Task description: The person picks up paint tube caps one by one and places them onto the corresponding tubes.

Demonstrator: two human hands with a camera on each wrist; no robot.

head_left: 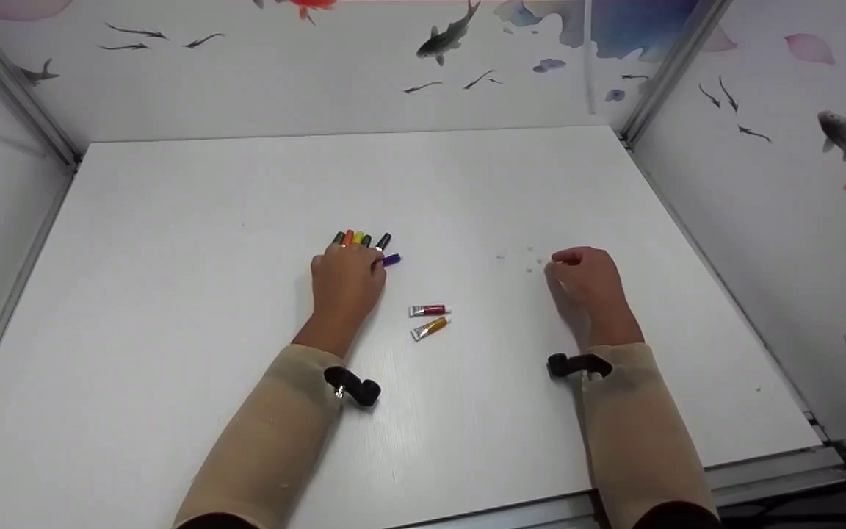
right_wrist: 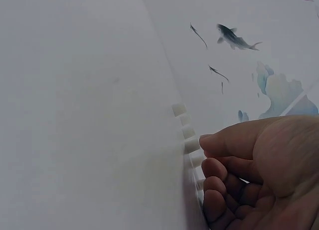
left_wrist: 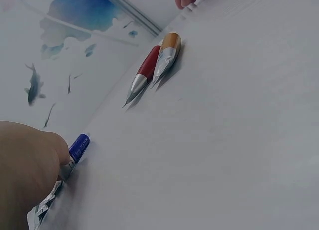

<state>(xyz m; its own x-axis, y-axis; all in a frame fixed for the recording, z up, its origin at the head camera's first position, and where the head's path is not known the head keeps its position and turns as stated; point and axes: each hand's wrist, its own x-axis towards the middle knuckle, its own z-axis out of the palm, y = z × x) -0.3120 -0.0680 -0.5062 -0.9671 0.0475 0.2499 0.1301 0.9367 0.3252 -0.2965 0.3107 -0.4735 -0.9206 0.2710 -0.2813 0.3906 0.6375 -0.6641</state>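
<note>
My left hand (head_left: 349,275) bends over a fan of several small paint tubes, with the thumb against a blue tube (left_wrist: 79,147) and gripping it. Orange (head_left: 348,237), yellow (head_left: 358,237) and black (head_left: 384,241) tubes stick out beyond the fingers; their silver ends are mostly hidden under the hand. My right hand (right_wrist: 279,160) has its fingers curled, thumb and index pinching at a small white piece (right_wrist: 197,157) in a row of similar ones. A red paint tube (head_left: 430,310) and an ochre one (head_left: 431,328) lie between the hands.
More small white pieces (head_left: 529,270) lie left of the right hand, hard to see against the white tabletop (head_left: 173,294). Walls printed with fish (head_left: 446,40) enclose the back and sides. Both sleeves carry a black wrist camera (head_left: 353,386).
</note>
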